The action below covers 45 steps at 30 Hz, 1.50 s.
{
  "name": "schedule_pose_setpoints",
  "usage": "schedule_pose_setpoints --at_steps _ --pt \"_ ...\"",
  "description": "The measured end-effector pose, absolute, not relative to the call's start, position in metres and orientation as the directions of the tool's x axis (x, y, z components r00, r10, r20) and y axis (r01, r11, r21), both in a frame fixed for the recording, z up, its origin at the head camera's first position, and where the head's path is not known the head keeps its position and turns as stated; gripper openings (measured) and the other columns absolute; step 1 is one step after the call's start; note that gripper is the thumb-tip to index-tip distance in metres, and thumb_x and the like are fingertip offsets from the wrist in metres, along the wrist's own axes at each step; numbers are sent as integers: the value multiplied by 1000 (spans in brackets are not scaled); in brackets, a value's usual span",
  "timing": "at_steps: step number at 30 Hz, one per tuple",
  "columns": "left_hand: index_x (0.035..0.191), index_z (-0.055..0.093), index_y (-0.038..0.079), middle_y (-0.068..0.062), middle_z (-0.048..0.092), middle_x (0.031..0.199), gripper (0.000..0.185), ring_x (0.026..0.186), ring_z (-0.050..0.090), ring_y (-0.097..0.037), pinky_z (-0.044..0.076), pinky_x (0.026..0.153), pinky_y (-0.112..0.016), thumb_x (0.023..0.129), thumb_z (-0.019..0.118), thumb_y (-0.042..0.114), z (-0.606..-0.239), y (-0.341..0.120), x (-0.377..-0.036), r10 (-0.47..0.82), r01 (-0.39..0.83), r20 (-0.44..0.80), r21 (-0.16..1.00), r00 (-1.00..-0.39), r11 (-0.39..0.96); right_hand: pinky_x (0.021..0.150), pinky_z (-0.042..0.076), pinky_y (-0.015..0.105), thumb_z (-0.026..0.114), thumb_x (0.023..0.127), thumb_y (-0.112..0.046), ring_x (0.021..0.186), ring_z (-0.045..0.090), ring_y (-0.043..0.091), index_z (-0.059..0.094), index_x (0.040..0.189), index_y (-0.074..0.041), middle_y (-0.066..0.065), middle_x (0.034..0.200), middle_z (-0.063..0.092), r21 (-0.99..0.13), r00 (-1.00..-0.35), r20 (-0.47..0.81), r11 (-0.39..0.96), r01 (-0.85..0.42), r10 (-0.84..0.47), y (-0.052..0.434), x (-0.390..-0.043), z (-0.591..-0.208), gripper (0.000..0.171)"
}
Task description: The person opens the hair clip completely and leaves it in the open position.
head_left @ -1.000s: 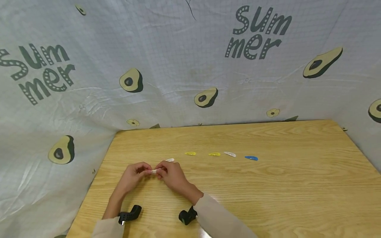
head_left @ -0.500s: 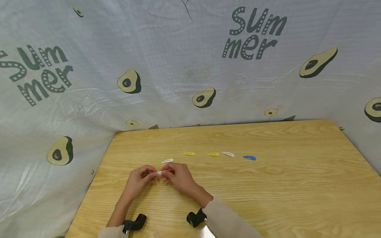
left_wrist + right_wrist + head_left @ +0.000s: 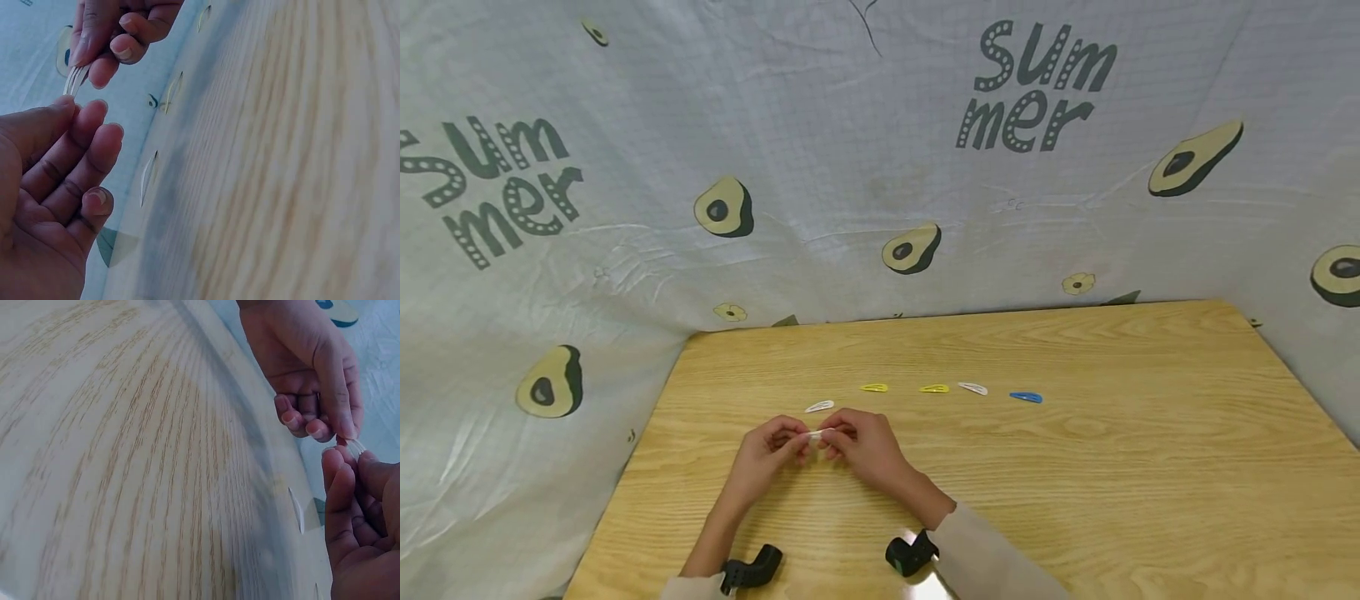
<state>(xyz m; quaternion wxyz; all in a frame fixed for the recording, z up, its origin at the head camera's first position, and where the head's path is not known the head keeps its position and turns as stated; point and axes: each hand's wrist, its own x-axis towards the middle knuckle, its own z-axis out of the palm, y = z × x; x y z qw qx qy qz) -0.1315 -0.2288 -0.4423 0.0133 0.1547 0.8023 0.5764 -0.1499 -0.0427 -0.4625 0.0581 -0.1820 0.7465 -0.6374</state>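
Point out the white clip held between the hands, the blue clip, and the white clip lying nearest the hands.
held white clip point(image 3: 815, 434), head view, its middle between both hands' fingertips.
blue clip point(image 3: 1026, 397), head view, its middle.
loose white clip point(image 3: 819, 407), head view, its middle.

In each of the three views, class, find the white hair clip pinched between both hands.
Head: white hair clip left of centre, low, between the fingertips.
Left wrist: top left, edge-on.
Right wrist: right edge, mid-height.
Shared landmark: the loose white clip lying on the table just beyond.
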Motion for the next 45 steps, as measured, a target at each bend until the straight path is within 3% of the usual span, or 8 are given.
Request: schedule_pose_setpoints --at_steps 11,19,26,34,45 --pt "95 60 -9 -29 62 79 8 68 59 -43 53 60 -37 92 60 -1 -438 -199 -126 247 219 159 946 -956 239 60 54 27 62 92 -4 67 67 18 68 96 -4 2 78 70 -968 -936 147 146 -202 -321 -17 -145 -465 7" --pt "98 58 -10 -32 60 79 12 68 62 -37 55 63 -39 94 59 0 -449 -179 -123 264 159 114 975 -958 154 60 53 24 62 92 -2 67 67 17 68 96 -4 7 79 70 -955 -934 192 164 -249 -302 3 -138 -471 8" --pt "98 59 -10 -31 61 80 10 68 63 -30 55 64 -39 93 59 -1 -452 -167 -121 263 118 78 983 -962 139 60 51 23 63 92 -6 63 63 11 68 96 -7 2 77 69 -925 -932 224 238 -295 -285 15 -132 -474 7" --pt "98 58 -10 -31 61 80 10 68 64 -26 55 64 -38 93 59 -1 -455 -151 -120 270 116 83 987 -959 111 61 54 26 63 92 -9 68 66 14 68 100 -8 2 83 70 -951 -941 199 180 -253 -273 32 -126 -483 9" --pt "96 60 -8 -28 62 79 8 67 62 -32 55 62 -36 93 60 0 -455 -126 -114 265 124 88 985 -960 122 63 54 29 62 93 -15 72 67 16 67 103 -11 1 87 71 -973 -960 146 139 -182 -238 56 -119 -489 12"
